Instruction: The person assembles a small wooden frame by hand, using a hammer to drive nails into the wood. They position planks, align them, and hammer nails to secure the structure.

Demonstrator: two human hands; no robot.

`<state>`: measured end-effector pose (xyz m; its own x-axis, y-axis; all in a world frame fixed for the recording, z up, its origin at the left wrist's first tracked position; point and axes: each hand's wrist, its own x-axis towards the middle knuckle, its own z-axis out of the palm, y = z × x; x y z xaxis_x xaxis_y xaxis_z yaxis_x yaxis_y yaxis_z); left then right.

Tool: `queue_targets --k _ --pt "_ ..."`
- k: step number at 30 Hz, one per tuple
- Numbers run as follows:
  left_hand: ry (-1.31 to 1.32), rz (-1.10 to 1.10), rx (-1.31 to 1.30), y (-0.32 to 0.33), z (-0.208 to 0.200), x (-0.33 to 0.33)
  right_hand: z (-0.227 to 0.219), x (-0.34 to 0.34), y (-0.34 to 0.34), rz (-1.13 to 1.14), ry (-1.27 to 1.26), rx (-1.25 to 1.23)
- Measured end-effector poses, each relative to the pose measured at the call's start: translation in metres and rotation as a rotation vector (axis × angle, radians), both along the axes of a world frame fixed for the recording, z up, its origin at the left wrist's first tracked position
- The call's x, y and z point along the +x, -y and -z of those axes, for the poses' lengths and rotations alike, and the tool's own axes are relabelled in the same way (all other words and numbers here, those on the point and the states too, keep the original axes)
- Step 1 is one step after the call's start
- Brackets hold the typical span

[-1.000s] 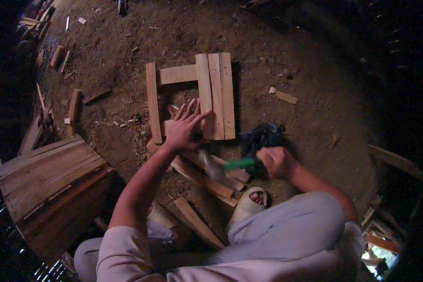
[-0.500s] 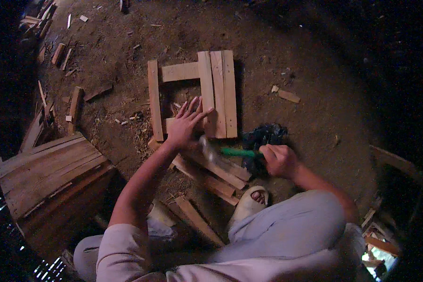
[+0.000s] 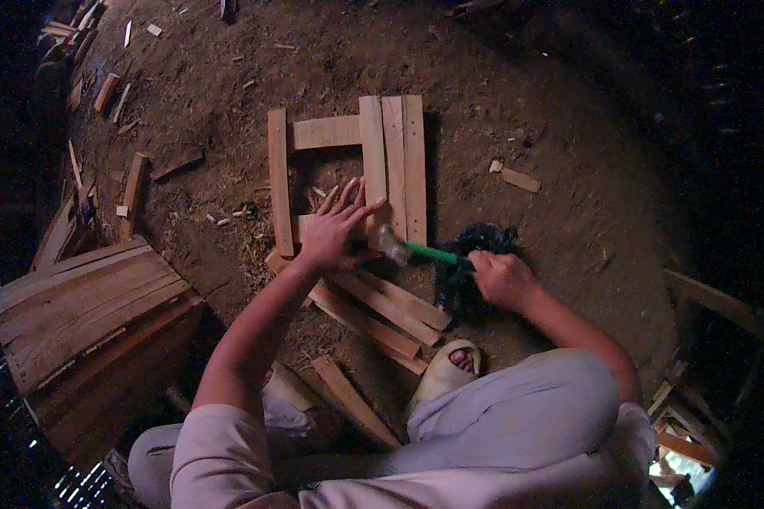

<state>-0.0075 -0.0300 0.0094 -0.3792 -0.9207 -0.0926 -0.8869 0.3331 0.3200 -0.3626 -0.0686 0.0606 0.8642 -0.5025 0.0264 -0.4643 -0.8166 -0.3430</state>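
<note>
I am resting my left hand (image 3: pixel 329 237) on the near end of a wooden frame (image 3: pixel 372 153), its fingers (image 3: pixel 343 202) spread, the palm covering part of the lower crosspiece (image 3: pixel 300 227); this spread is apparently serving to steady the frame, which is lying flat on the dirt floor (image 3: pixel 560 204), under and beyond those fingers. I am gripping a hammer (image 3: pixel 429 252) in my right hand (image 3: pixel 502 278), those fingers curling round the dark end of the handle, presumably for more swing. The hammer head (image 3: pixel 392 244) is sitting just right of my left fingers, near the slats' ends; I cannot tell whether it is touching wood. Three slats (image 3: pixel 392 144) are lying side by side, mostly beyond and right of my left fingers; a lone slat (image 3: pixel 278 178) is lying to their left. Loose strips (image 3: pixel 396 307) are lying nearer me than my left fingers, probably for easy reach. A black plastic bag (image 3: pixel 488 240) is lying crumpled beside my right fingers, for no evident reason.
</note>
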Motion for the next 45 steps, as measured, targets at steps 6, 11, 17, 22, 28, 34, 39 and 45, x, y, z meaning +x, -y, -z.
queue_targets --k 6,11,17,22,28,34,39,45 --pt "-0.141 -0.013 0.020 -0.003 0.006 0.001 -0.007 -0.004 -0.002 -0.169 0.195 0.032" --pt "0.152 0.023 -0.003 -0.005 0.009 0.007 -0.015 0.009 0.016 -0.153 0.148 0.009" --pt "-0.086 -0.034 0.077 0.001 -0.006 -0.003 -0.007 -0.004 0.026 -0.122 -0.023 0.059" --pt "-0.049 -0.006 0.028 0.004 -0.007 -0.001 -0.029 0.008 0.022 -0.284 0.342 0.000" --pt "0.157 0.024 -0.099 0.002 0.012 0.004 -0.005 0.005 0.027 -0.171 0.053 0.021" --pt "-0.096 -0.037 0.081 0.004 -0.009 -0.003 -0.004 -0.003 0.031 -0.161 -0.043 0.022" --pt "-0.197 -0.046 0.073 0.003 -0.011 -0.004 -0.016 0.004 0.010 -0.203 0.262 0.030" --pt "0.210 0.045 -0.183 -0.004 0.023 0.006 -0.003 0.003 0.021 -0.072 0.048 0.004"
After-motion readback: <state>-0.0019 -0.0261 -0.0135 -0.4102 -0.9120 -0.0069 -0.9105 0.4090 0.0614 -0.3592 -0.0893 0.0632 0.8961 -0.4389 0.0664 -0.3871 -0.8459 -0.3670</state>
